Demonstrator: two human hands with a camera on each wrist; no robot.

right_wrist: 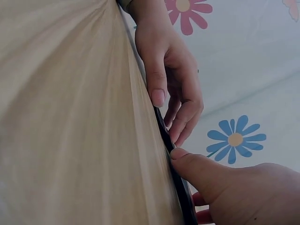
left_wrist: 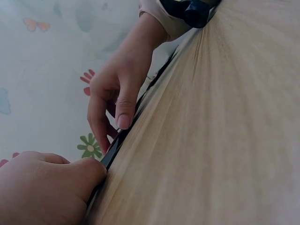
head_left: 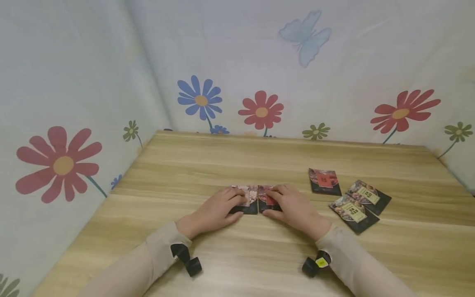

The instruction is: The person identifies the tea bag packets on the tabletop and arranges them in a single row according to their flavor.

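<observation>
Two flat black packets with printed pictures lie side by side on the wooden table, a thin gap between them. On the left packet (head_left: 253, 198) rests my left hand (head_left: 219, 210), fingertips over its pale pink label and thumb by its near edge. Across the right packet (head_left: 262, 197), with a red label, my right hand (head_left: 295, 210) lays its fingers, its thumb at the near edge. In the left wrist view the packets show edge-on as a dark strip (left_wrist: 112, 149) low on the tabletop. Both hands cover much of the packets.
Right of my right hand lies a packet with a red label (head_left: 324, 180). Nearer me are two packets with yellow labels, one (head_left: 372, 196) touching or slightly overlapping the other (head_left: 358, 218). A flower-printed curtain (head_left: 230, 49) borders the wooden table (head_left: 208, 152).
</observation>
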